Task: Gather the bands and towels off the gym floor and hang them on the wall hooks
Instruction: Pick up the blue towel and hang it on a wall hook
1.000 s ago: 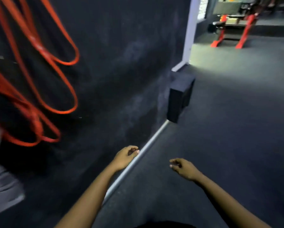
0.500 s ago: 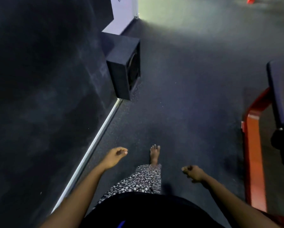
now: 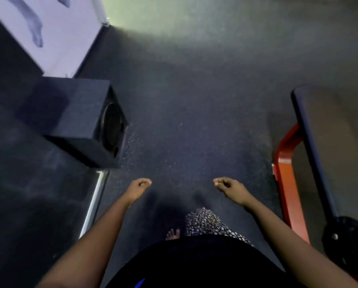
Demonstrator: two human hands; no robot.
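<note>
Underfoot dark speckled floor (image 3: 194, 113), speaker box (image 3: 78, 119) against left wall (image 3: 18, 204), red-framed bench (image 3: 288, 183) right.

floor (image 3: 194, 113): speckled matt rubber; speaker box (image 3: 74, 121): felt-like; bench frame (image 3: 288, 183): glossy

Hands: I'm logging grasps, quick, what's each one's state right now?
Left hand: open, fingers loosely curled, holding nothing.
Right hand: open, fingers loosely curled, holding nothing.

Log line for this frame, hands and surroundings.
left hand: loosely curled, holds nothing | right hand: loosely curled, holds nothing | speaker box: at wall, left | red bench frame: right | bands, towels: none in view
</note>
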